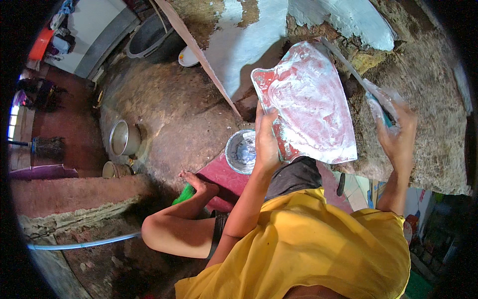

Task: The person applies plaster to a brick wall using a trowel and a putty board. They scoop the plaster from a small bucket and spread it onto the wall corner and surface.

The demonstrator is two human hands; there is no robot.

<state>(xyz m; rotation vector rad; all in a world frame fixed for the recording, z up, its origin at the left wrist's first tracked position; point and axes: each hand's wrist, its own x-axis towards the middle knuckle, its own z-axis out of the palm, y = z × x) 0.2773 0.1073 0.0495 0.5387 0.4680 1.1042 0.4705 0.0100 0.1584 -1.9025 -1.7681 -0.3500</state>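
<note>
In the middle of the frame our left hand (267, 142) is clamped on the flat red board smeared with white paste (308, 102), our right hand (396, 132) grips the thin flat scraper (356, 74), and the tilted board could slip and spill paste.

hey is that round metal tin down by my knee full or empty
Not empty: the round metal tin stands upright and open, with whitish-grey paste inside. How deep it goes cannot be told.

Red board (308, 104) smeared white; yellow shirt (318, 244); grey bucket (240, 151).
</note>
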